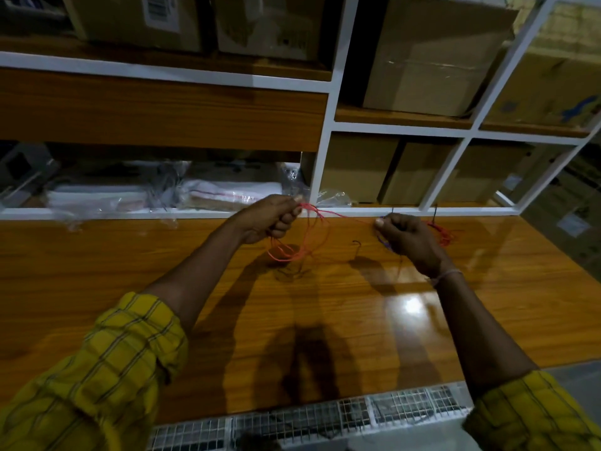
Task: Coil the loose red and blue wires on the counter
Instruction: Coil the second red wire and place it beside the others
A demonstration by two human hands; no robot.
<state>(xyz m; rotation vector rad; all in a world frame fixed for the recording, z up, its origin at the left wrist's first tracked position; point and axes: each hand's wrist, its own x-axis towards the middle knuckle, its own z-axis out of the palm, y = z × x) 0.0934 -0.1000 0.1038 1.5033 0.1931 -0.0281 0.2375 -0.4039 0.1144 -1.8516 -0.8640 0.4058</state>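
Coiling step: judged to be midway through the red wire, with loops gathered and a straight run left to take in.
Landmark: the glossy orange-brown wooden counter (162, 271); all places below are read from it.
Left hand (273, 219): raised above the counter's far middle, closed in a fist, thumb and fingers pinching the top of the thin red wire loops (299, 245), which hang down to just above the wood.
Right hand (406, 234): above the counter's far right part, fist closed on the same red strand and on a short blue wire (385, 244) that shows under the knuckles.
Taut run: a red strand (344, 217) stretches between the two fists, its long axis lying left to right, along the counter's back edge.
Loose tail: more tangled red wire (444, 234) lies on the counter just beyond the right hand, on the side away from the left.
Nearer hand: the right hand, so it would likely feed slack while the left hand takes the next loop.
Dark thin wire (356, 245): lies on the counter between the hands, apart from both.
Risk: the hanging loops could snag that dark wire.
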